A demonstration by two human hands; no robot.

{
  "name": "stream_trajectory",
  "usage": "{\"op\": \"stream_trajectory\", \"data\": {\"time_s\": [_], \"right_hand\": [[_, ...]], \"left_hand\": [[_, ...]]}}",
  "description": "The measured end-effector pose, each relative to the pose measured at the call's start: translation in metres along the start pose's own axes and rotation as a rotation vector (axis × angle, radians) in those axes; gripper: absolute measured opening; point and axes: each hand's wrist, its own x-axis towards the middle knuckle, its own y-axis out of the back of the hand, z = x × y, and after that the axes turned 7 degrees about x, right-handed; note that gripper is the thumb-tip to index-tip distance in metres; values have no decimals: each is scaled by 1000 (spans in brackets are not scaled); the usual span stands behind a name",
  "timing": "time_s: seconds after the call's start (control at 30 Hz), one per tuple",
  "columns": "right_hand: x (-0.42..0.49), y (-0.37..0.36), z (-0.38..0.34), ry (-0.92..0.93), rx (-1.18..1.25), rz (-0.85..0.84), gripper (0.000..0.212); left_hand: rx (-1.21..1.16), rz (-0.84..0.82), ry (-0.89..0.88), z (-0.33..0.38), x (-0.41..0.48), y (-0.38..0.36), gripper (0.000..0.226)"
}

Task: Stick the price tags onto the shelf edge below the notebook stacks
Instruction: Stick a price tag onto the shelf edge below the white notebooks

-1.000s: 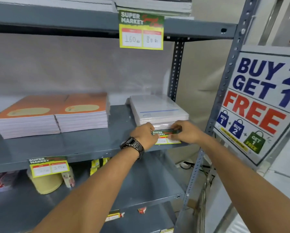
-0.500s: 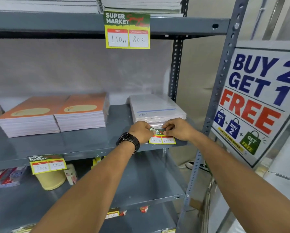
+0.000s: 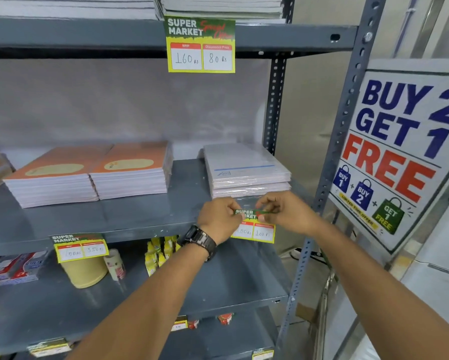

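Both hands meet at the middle right of the frame, on the front lip of the middle shelf (image 3: 129,224). The left hand (image 3: 219,220) and right hand (image 3: 287,213) each pinch a top corner of the price tag (image 3: 254,227), fingers pressed together on its green band. The tag's long axis runs level along the shelf edge, with its lower yellow part hanging free below the lip, directly under the white plastic-wrapped notebook stack (image 3: 246,172). Neither hand is nearer; they sit at opposite ends, so pressing it down looks like a two-handed job. The tag reads "SUPER MARKET", with handwritten prices, the right one seemingly "100 Rs". At upper centre a posted tag (image 3: 201,45) shows "MRP 160 Rs" and "80 Rs". At lower left another tag (image 3: 80,246) hangs below the orange notebooks (image 3: 93,172). On the right, a poster (image 3: 400,141) reads "BUY 2 GET 1 FREE".
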Motion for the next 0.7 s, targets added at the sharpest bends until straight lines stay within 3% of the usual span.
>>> {"op": "stream_trajectory", "data": {"time_s": [0.4, 0.7], "right_hand": [[-17, -25, 13, -64, -24, 300, 8], [-17, -31, 13, -88, -65, 385, 6]], "left_hand": [[120, 48, -29, 0, -12, -27, 17], [199, 60, -77, -1, -10, -31, 17]]}}
